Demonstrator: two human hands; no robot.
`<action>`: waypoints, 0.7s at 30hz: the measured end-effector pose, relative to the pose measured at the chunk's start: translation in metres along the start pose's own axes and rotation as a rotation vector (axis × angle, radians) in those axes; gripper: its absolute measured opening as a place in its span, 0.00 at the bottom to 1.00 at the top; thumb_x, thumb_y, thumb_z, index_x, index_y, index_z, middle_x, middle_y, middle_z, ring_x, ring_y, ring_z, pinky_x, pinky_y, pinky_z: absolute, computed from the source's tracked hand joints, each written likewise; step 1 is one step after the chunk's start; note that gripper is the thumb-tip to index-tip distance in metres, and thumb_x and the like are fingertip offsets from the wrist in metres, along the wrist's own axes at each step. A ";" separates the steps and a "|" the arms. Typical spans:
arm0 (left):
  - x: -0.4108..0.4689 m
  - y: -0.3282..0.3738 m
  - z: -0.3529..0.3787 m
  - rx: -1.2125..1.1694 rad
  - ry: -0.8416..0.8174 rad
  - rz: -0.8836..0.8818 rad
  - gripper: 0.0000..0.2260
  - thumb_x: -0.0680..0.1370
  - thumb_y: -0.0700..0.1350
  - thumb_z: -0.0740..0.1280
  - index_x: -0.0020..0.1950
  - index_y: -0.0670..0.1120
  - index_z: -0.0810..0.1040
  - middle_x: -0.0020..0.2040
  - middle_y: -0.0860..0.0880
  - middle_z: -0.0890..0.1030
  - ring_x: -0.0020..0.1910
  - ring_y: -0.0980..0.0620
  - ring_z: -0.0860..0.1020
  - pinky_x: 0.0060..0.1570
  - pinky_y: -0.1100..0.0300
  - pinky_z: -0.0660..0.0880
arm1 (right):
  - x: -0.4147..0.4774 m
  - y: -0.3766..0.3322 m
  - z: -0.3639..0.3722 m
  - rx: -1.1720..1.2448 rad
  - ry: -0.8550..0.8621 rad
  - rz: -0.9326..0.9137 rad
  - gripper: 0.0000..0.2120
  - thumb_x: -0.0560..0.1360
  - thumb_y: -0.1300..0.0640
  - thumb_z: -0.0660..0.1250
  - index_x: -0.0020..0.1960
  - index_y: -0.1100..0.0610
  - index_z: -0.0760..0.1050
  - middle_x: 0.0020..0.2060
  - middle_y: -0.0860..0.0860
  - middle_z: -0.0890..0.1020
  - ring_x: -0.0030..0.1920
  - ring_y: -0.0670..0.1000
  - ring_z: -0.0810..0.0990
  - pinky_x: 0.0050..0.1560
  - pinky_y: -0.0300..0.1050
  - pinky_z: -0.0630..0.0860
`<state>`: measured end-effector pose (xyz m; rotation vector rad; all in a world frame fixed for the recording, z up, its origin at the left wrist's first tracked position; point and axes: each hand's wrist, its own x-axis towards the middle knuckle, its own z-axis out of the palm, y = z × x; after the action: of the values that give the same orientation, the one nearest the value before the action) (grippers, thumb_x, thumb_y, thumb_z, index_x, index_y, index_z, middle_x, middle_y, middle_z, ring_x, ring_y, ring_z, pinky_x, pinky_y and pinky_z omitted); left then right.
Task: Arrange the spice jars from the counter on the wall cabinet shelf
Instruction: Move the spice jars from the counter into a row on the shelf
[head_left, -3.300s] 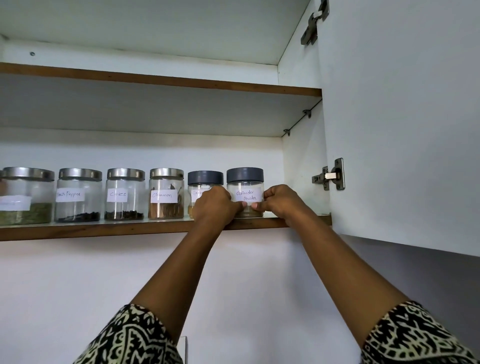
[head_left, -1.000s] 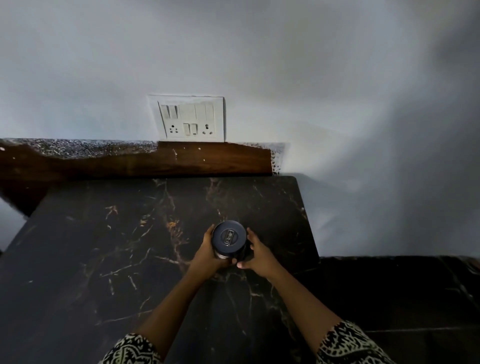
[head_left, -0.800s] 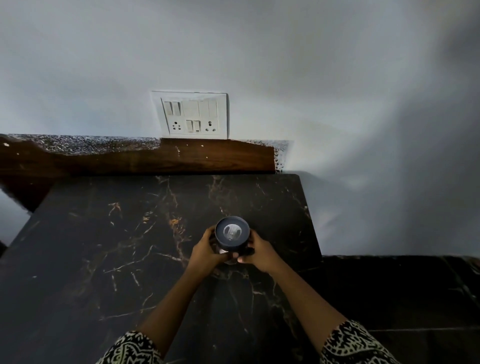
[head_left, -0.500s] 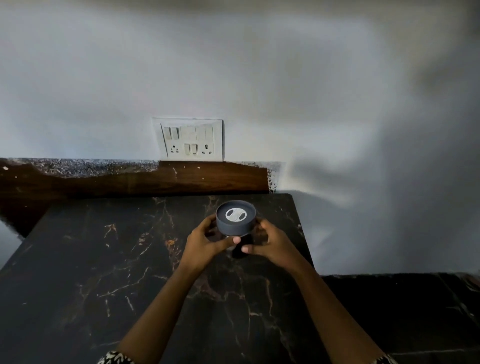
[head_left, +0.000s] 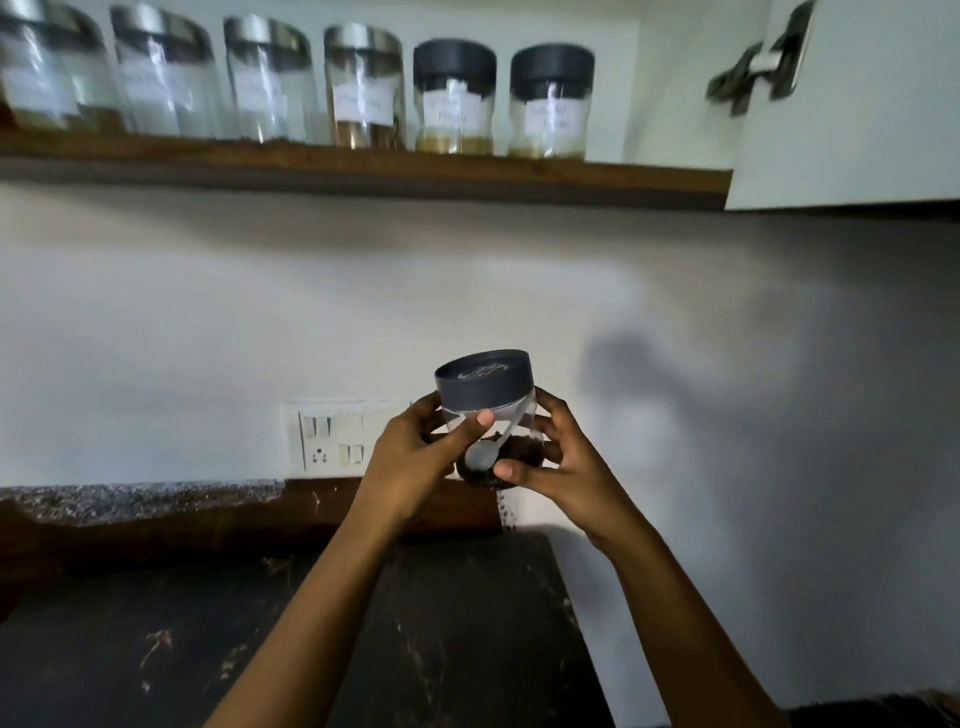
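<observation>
A clear spice jar (head_left: 488, 400) with a dark grey lid, dark contents and a white spoon inside is held up in front of the wall, above the counter. My left hand (head_left: 415, 462) grips its left side and my right hand (head_left: 556, 462) grips its right side and base. Well above it, the wall cabinet shelf (head_left: 363, 169) carries a row of labelled jars: several with silver lids on the left, then two with grey lids (head_left: 454, 96) (head_left: 550, 101) at the right end. The shelf has bare room right of the last jar.
The open white cabinet door (head_left: 857, 104) with its hinge (head_left: 753, 67) hangs at the upper right. A switch and socket plate (head_left: 332, 436) is on the wall behind my left hand. The dark marble counter (head_left: 156, 649) lies below.
Both hands lifted the grey-lidded jar off the counter and raised it in front of the wall. My view tilted up, so the shelf with its row of jars is in sight again.
</observation>
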<state>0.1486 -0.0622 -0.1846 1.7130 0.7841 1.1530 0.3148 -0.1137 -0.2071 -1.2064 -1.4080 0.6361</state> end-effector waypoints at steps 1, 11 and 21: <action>0.002 0.008 0.004 0.085 -0.003 0.003 0.24 0.68 0.58 0.74 0.62 0.55 0.73 0.55 0.55 0.81 0.53 0.54 0.80 0.53 0.56 0.77 | 0.002 -0.005 0.001 -0.001 0.066 -0.026 0.36 0.66 0.57 0.76 0.63 0.34 0.61 0.60 0.40 0.74 0.60 0.44 0.75 0.58 0.41 0.76; 0.024 0.059 0.003 0.157 -0.084 0.020 0.33 0.62 0.61 0.74 0.64 0.54 0.71 0.51 0.53 0.80 0.50 0.53 0.81 0.49 0.57 0.79 | 0.007 -0.041 -0.027 0.191 0.032 -0.063 0.28 0.68 0.49 0.73 0.64 0.39 0.68 0.63 0.47 0.76 0.63 0.48 0.76 0.63 0.47 0.75; 0.024 0.056 0.022 -0.162 -0.014 -0.068 0.32 0.66 0.56 0.76 0.66 0.46 0.72 0.57 0.47 0.79 0.52 0.51 0.80 0.53 0.55 0.77 | 0.004 -0.057 -0.022 0.111 0.187 -0.102 0.34 0.61 0.41 0.73 0.63 0.35 0.61 0.57 0.42 0.74 0.55 0.43 0.77 0.52 0.36 0.76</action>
<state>0.1793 -0.0712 -0.1280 1.5472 0.7152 1.1257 0.3189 -0.1341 -0.1498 -1.0708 -1.2525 0.5093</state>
